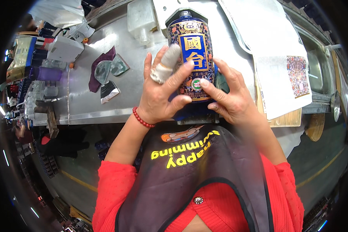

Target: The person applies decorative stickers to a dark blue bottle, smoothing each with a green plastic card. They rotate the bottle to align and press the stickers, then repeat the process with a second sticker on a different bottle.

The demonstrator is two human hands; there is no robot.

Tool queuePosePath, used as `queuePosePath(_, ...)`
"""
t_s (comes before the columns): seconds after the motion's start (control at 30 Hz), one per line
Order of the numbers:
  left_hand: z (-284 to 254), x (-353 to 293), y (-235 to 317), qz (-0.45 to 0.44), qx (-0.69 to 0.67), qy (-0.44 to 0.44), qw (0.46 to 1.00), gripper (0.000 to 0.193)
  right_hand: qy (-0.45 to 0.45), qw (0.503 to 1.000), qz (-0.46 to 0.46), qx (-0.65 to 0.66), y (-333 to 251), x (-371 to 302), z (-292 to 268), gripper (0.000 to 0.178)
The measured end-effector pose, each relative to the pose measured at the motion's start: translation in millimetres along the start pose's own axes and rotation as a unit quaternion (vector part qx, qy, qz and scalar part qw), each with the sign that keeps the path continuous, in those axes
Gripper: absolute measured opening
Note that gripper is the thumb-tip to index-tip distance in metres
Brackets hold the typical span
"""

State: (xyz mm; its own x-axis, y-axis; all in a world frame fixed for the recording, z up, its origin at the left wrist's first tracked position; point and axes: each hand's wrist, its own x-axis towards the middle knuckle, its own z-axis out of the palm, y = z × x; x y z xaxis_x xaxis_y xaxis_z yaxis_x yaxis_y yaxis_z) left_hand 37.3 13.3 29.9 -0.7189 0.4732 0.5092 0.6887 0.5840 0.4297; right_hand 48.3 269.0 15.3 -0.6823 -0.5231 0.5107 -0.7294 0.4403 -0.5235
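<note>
Label [193, 54] on the bottle [185, 17]; my left hand [158, 89] and right hand [234, 99] smoothing it, apparently, fingers spread, ungripping; printed patch [298, 76] seemingly left.

1. At 12 o'clock, the bottle [207, 97] is deep, glossy blue.
2. Its label [209, 54] carries dense scrolling florals in gold and orange-red on dark blue; a gold-edged bright blue panel [198, 38] bears gold characters, above a green-and-white round emblem [196, 84].
3. Also at 12, the finger cover [171, 57] is greyish white.
4. At 9, the beaded bracelet [141, 118] is plain red.
5. At 10, one cloth [94, 77] is purple.
6. At 2, a white sheet [274, 42] has a patch [299, 76] of dark blue, orange-red and gold patterning.
7. At 6, the apron [178, 189] is dark brownish purple with yellow lettering and black edging.
8. At 7, the sleeve [114, 185] is red.
</note>
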Motion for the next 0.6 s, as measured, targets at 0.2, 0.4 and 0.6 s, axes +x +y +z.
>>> queuePosePath(0.2,5.8,-23.4,4.3,0.040,0.073,-0.024,0.996,0.053,-0.006,1.000,-0.002,0.012,-7.0,-18.4,-0.2,0.062)
queuePosePath(0.4,19.6,-52.2,7.1,0.031,0.081,0.011,0.996,0.052,0.000,0.999,-0.016,0.033,-5.5,-21.9,-7.7,0.062)
queuePosePath(0.6,17.3,-78.3,15.1,-0.007,0.104,0.001,0.995,0.052,0.006,1.000,-0.014,0.000,-7.6,-12.3,-2.0,0.061)
